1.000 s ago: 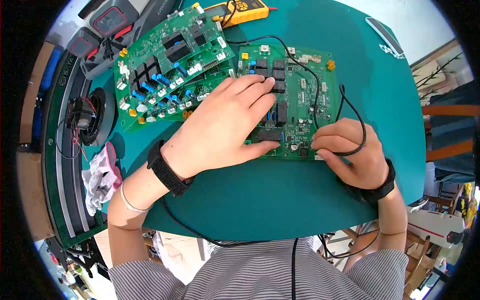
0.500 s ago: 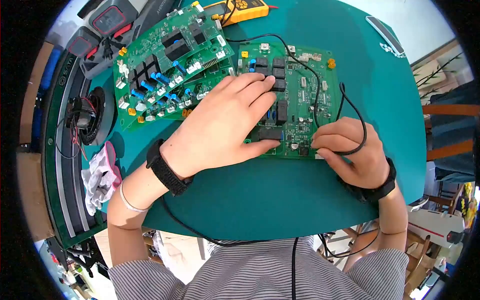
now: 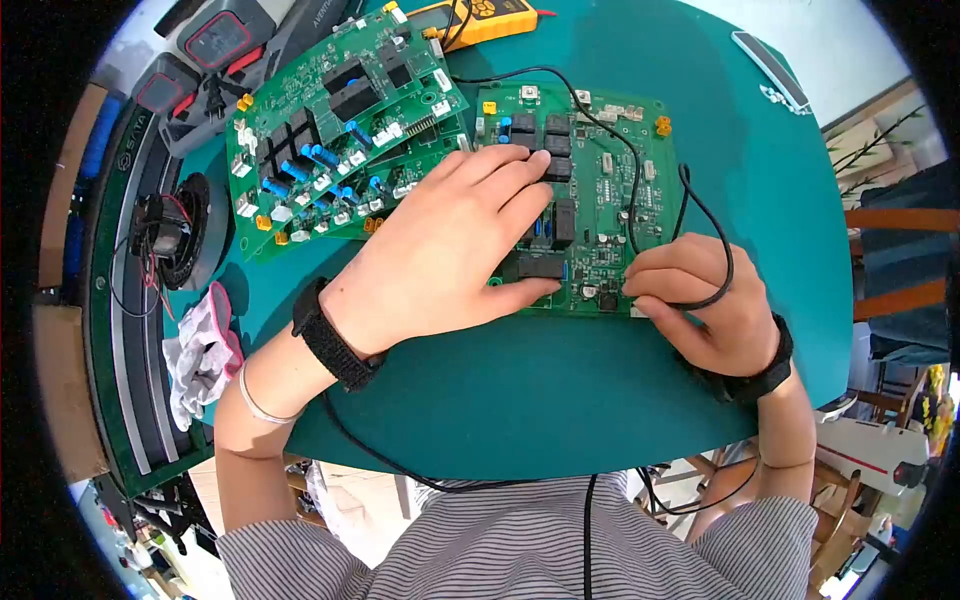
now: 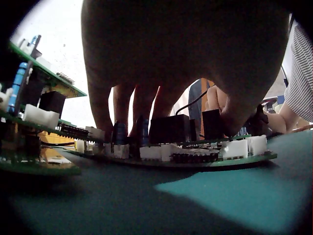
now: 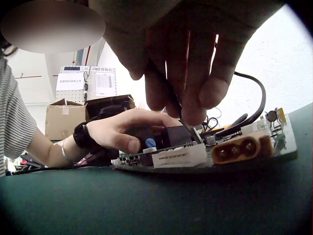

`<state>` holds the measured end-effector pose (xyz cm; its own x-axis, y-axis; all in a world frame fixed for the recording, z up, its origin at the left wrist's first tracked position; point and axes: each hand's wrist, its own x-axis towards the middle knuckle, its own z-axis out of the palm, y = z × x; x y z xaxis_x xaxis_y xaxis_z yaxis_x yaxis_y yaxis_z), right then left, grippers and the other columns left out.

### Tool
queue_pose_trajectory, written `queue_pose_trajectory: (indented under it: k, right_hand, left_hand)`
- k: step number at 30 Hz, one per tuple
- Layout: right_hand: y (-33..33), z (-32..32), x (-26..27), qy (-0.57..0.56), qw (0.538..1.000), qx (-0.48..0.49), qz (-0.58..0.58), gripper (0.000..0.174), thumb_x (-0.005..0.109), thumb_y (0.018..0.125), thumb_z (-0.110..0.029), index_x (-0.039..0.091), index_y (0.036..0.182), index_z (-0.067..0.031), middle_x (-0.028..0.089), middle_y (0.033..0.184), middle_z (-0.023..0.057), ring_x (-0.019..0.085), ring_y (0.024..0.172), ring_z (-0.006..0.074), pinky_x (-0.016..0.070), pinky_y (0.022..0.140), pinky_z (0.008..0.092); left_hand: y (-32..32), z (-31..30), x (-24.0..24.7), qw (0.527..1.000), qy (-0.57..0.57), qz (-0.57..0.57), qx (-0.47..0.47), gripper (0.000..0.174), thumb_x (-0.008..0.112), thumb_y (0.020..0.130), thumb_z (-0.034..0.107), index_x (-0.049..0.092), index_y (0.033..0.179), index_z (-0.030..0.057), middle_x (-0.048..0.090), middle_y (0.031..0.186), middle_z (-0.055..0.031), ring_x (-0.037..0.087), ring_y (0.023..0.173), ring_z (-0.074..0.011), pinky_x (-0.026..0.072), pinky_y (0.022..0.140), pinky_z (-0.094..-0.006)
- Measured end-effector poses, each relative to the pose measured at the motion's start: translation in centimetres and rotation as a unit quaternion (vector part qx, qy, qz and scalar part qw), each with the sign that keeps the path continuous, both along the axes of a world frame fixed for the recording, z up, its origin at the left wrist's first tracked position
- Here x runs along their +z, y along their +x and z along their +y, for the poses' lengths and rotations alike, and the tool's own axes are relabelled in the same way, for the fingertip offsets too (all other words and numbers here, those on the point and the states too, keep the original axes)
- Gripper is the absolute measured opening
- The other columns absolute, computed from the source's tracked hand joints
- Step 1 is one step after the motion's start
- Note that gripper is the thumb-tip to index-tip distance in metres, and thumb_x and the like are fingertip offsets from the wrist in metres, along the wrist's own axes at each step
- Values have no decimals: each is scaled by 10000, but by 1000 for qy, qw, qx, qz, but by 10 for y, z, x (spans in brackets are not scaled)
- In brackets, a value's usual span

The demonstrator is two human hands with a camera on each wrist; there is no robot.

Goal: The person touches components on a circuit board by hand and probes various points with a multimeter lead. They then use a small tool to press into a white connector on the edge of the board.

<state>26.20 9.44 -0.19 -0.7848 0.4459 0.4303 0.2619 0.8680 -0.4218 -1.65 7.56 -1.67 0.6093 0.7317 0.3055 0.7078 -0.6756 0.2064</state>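
A green circuit board with black relays, white connectors and small chips lies flat on the table. My left hand spreads over its left side, fingertips touching the black blocks and thumb at the near edge. At the near right corner my right hand pinches a black test probe, seen in the right wrist view. Its thin metal tip points down at the board beside a white connector. A black lead loops over the back of the right hand.
Several similar boards are stacked at the left. Behind them is a yellow multimeter, with black lead crossing the table. A fabric glove and a black round part with wires lie farther left; a white-edged device sits back right.
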Motion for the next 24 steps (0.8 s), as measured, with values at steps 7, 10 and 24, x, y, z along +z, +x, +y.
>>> queue_pose_trajectory:
  k: [7, 10, 24]
  right_hand:
    - [0, 0, 2, -1, 1000, 1, -8, 144, 780, 831, -64, 682, 936, -52, 688, 940, 92, 695, 819, 293, 549, 688, 396]
    - [0, 0, 2, -4, 1000, 2, -4, 144, 780, 832, -62, 682, 937, -51, 687, 939, 94, 695, 821, 296, 550, 690, 398]
    - [-1, 1, 1, -8, 1000, 5, -4, 139, 778, 832, -64, 681, 930, -44, 693, 943, 106, 697, 820, 306, 557, 692, 407]
  left_hand:
    - [0, 0, 0, 1000, 1, -4, -5, 678, 847, 756, 320, 587, 1283, -17, 563, 1431, -196, 525, 1335, -382, 444, 1117, -481]
    - [0, 0, 0, 1000, 2, -5, -5, 673, 846, 757, 320, 586, 1279, -16, 563, 1430, -196, 525, 1334, -384, 445, 1116, -481]
    - [0, 0, 0, 1000, 10, 0, -4, 666, 840, 769, 323, 584, 1282, -16, 561, 1429, -193, 523, 1337, -384, 446, 1109, -482]
